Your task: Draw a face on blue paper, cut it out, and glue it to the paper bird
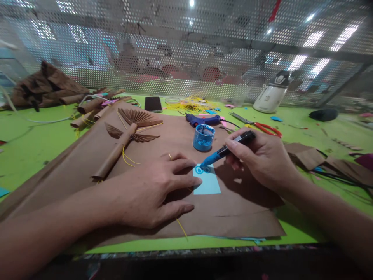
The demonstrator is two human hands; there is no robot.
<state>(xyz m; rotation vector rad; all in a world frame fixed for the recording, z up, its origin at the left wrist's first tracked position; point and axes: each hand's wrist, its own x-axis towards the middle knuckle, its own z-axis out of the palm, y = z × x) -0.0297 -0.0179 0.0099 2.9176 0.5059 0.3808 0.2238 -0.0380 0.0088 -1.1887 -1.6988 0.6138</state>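
Note:
A small light-blue paper (207, 184) lies on brown kraft paper (244, 223), with two darker blue rings drawn near its top edge. My left hand (159, 186) rests flat with fingers spread, its fingertips pressing the paper's left side. My right hand (259, 155) grips a black marker (223, 151) with a blue front end, slanted so its tip touches the rings. Just behind the paper stands a small blue-stained pot (204, 137). Left of it lies a rolled brown paper figure (118, 151) with pleated fans and yellow strings.
A blue glue gun (202, 119), a phone (153, 104) and yellow strands (192, 104) lie at the back. Orange-handled scissors (264, 126) and a white bottle (271, 95) are at right. More brown rolls (90, 105) lie left. A perforated metal screen (175, 50) rises behind the green table (55, 136).

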